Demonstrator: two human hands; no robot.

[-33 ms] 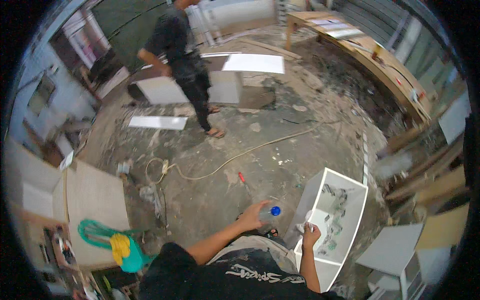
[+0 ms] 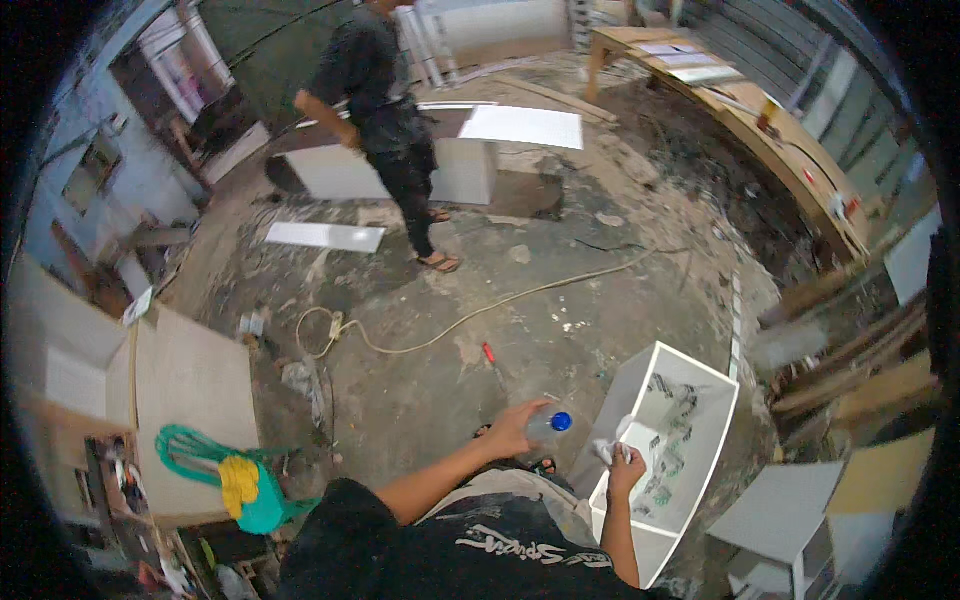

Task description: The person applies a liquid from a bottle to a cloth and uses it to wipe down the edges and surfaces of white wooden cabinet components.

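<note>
My left hand (image 2: 514,430) is wrapped round a clear plastic bottle (image 2: 545,427) with a blue cap, held in front of my body. In my right hand (image 2: 627,472) is a crumpled white cloth (image 2: 611,452), pinched between the fingers at the rim of a white cabinet box (image 2: 612,412). The box lies on the floor at my right with its open side up. Dark smudges or printed marks show on its inner faces. The bottle is apart from the box, to its left.
Ahead, a person (image 2: 385,130) stands beside white panels (image 2: 325,237). A pale cord (image 2: 450,342) and a red-handled tool (image 2: 489,352) lie on the floor. A green chair (image 2: 265,505) with a yellow cloth stands left; a wooden workbench (image 2: 725,105) far right; loose boards (image 2: 780,500) near right.
The whole view has shifted slightly. Both hands keep their hold on the bottle and the cloth, with little visible movement relative to the cabinet box.
</note>
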